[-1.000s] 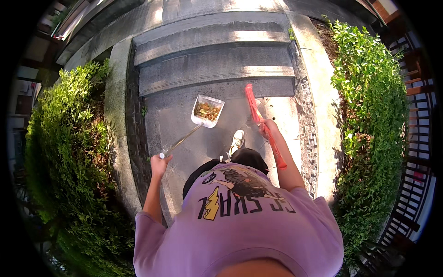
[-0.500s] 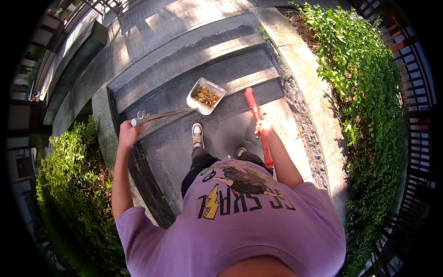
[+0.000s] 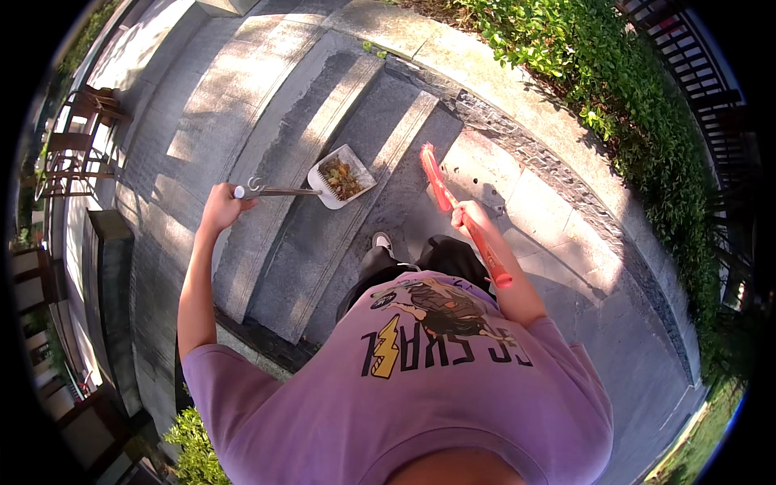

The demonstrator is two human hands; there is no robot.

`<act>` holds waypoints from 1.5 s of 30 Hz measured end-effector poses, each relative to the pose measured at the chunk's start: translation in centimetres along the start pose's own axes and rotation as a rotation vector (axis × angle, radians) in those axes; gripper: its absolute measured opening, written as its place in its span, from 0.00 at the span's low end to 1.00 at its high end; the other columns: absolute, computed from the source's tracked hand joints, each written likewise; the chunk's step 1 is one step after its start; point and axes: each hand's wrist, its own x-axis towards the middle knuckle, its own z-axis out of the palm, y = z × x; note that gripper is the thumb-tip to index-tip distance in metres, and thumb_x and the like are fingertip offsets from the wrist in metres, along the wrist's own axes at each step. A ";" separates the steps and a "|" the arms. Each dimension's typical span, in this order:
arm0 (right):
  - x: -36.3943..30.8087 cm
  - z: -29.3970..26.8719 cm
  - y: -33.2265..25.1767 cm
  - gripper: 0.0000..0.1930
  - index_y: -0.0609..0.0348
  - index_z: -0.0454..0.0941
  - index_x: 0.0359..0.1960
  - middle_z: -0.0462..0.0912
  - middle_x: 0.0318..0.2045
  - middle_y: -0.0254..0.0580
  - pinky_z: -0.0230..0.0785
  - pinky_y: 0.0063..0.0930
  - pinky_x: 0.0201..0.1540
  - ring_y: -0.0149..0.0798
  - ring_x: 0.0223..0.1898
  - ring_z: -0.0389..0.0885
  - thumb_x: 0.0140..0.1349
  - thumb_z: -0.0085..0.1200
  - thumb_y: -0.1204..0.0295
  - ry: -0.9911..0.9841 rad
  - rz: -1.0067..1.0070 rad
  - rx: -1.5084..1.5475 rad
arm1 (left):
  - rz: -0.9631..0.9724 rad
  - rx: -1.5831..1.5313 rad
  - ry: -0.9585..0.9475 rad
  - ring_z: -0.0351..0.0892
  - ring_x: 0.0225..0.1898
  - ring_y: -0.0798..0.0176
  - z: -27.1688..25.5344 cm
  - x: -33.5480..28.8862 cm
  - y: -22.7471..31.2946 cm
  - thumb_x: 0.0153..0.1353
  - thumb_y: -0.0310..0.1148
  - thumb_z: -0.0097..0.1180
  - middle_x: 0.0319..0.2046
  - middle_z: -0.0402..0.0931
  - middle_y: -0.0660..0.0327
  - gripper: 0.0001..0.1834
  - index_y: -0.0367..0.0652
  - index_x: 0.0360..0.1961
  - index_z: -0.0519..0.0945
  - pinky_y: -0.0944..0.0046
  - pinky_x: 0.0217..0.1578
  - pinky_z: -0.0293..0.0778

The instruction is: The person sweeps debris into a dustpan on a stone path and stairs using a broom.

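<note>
My left hand (image 3: 222, 208) is closed round the top of the metal handle of a long-handled dustpan, out to my left. The white pan (image 3: 331, 196) hangs in front of me over the stone steps, its comb-like teeth along the handle side. Dry brown and yellow leaves (image 3: 343, 182) lie inside it. In my right hand (image 3: 471, 217) is a red broom (image 3: 490, 257), gripped partway along its handle. Its frayed, bristly end points away from me, and the rounded handle end lies over my right forearm. The broom and the pan are apart.
Stone steps (image 3: 275, 275) run diagonally on my left, below a sunlit paved landing (image 3: 210, 113). A low stone border (image 3: 517, 89) and a green hedge (image 3: 582, 81) curve along the far right. Wooden chairs (image 3: 81, 153) stand far left, near a dark bench-like block (image 3: 109, 242).
My body and view have turned to the right, so the steps now slant across my left. Both hands keep their holds, and the leaf-filled dustpan has swung along with me.
</note>
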 end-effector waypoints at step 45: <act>-6.4 -4.3 4.9 0.08 0.55 0.62 0.22 0.65 0.14 0.30 0.65 0.23 0.17 0.27 0.13 0.66 0.57 0.40 0.80 0.000 -0.168 0.691 | 0.375 0.208 0.456 0.76 0.44 0.54 7.7 11.5 5.4 0.52 0.23 0.53 0.45 0.76 0.53 0.23 0.44 0.52 0.73 0.54 0.45 0.71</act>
